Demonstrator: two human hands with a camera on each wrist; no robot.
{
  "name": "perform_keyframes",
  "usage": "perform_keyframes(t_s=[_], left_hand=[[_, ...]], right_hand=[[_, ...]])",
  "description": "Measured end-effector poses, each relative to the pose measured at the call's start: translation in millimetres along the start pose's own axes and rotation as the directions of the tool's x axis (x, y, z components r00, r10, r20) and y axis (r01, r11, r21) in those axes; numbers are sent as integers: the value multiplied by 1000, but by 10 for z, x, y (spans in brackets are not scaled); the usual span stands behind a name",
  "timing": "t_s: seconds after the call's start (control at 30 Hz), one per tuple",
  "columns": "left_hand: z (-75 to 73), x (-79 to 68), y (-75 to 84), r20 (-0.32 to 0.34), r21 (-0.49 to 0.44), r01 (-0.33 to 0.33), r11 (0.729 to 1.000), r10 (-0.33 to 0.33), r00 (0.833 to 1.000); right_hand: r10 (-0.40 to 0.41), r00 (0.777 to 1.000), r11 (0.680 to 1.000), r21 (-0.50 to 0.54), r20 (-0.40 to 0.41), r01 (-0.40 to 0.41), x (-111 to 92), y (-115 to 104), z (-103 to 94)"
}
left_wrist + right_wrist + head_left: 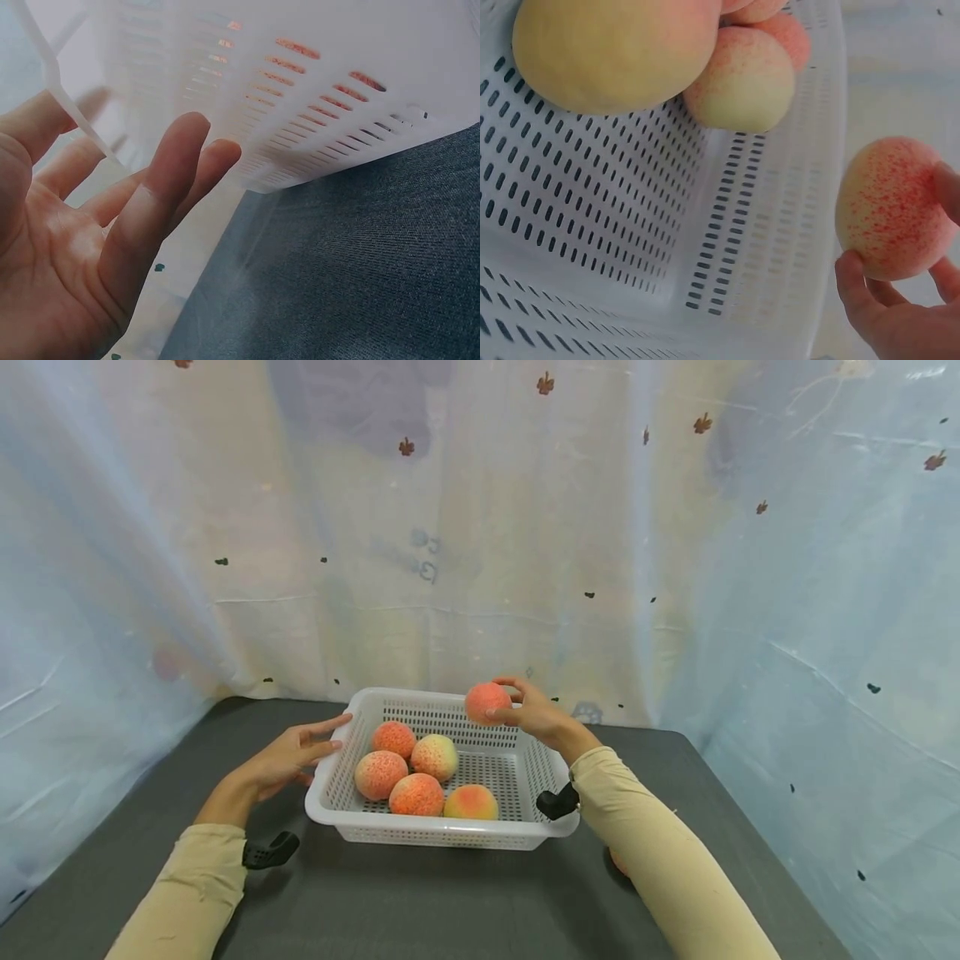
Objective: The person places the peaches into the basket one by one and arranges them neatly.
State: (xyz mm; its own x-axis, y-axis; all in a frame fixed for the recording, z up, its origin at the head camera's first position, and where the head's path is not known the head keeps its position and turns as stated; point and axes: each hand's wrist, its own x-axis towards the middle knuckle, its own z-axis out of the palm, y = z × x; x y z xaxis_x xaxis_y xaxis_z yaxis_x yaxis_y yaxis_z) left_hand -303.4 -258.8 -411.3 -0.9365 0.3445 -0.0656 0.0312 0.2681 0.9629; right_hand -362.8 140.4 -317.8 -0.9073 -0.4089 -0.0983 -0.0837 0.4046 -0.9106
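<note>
A white plastic basket (435, 839) with slotted walls holds several peaches, among them a yellow-orange one (471, 803) by the near wall and a pale speckled one (435, 757). My right hand (542, 717) grips a pink-red peach (487, 703) above the basket's far right part; the right wrist view shows fingers and thumb around this speckled peach (892, 208). At the basket's left rim, my left hand (288, 758) has its fingers extended, the tips at the edge. In the left wrist view the left hand (97, 232) lies palm-up beside the slotted wall, its fingers loosely spread.
Underneath is a dark grey table (420, 902). To the right, an orange round object (618, 862) sits mostly hidden behind the right sleeve. A pale plastic curtain (480, 568) with small leaf marks hangs behind and at both sides. Each wrist wears a black device (272, 852).
</note>
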Motion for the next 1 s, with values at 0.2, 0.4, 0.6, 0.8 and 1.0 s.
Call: perform_keyframes(t_s=[0.2, 0.4, 0.6, 0.8, 1.0], left_hand=[[6, -18, 20, 3, -11, -1, 1000, 1, 1000], [-8, -18, 13, 8, -19, -10, 1000, 10, 1000], [-18, -29, 30, 3, -19, -10, 1000, 10, 1000], [-2, -34, 43, -2, -20, 0, 1000, 0, 1000], [24, -23, 29, -2, -18, -4, 1000, 4, 1000]], right_hand=[[62, 998, 994, -90, 19, -60, 127, 122, 86], [103, 994, 979, -183, 41, -94, 204, 206, 122], [123, 992, 964, -243, 40, -110, 247, 204, 144], [150, 988, 940, -315, 38, -131, 244, 190, 198], [153, 987, 928, -350, 46, -127, 223, 208, 244]])
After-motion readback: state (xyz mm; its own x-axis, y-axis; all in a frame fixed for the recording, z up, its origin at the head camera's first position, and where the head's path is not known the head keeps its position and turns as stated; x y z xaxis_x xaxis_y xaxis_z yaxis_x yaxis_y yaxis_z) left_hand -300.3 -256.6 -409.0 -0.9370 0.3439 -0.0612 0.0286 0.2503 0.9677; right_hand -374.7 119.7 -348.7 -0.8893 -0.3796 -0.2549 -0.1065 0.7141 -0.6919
